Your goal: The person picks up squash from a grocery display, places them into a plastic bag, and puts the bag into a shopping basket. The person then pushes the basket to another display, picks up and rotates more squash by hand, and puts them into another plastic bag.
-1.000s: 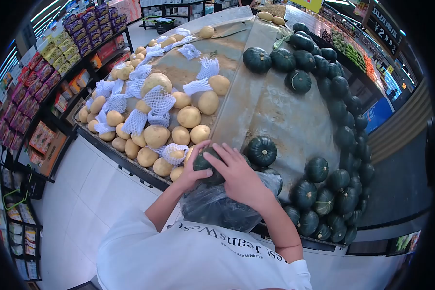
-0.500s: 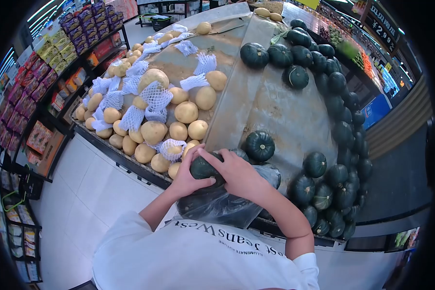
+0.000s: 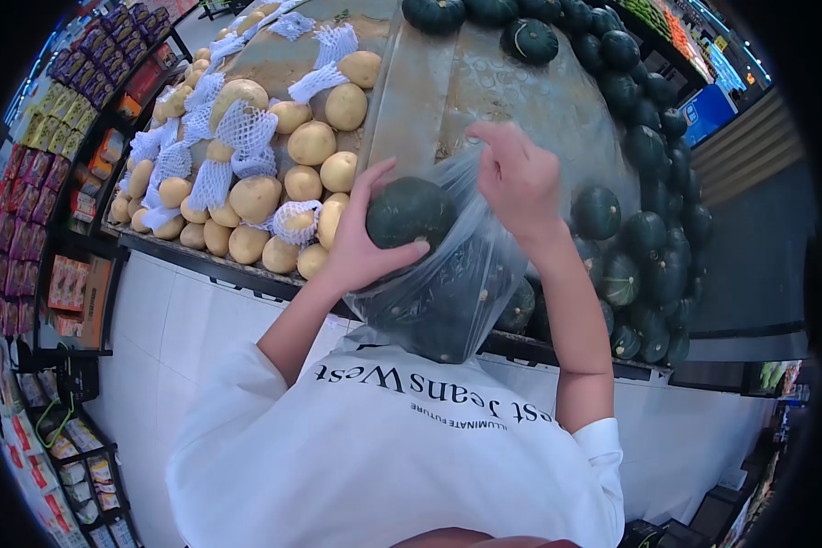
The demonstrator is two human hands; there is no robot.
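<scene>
My left hand (image 3: 353, 252) is wrapped round the side of a dark green pumpkin (image 3: 413, 212), thumb across its front. Pinched in my right hand (image 3: 524, 183), at chest height and a little to the right, is the rim of a clear plastic bag (image 3: 486, 239). The bag hangs stretched from those fingers down against my shirt. Another dark pumpkin (image 3: 434, 327) shows through the film at its bottom. The held pumpkin is at the bag's mouth; how far inside it sits I cannot tell.
Potatoes (image 3: 255, 198), some in white foam nets (image 3: 247, 133), are heaped on the stand's left. Several dark pumpkins (image 3: 596, 212) line its right side. A bare board (image 3: 411, 100) runs between. Shelves of packets (image 3: 41, 196) stand far left, beyond the tiled floor (image 3: 192, 320).
My right hand has left the pumpkin and lifted up and right, pulling the bag's rim with it. My left hand keeps hold of the pumpkin. The view has tilted down.
</scene>
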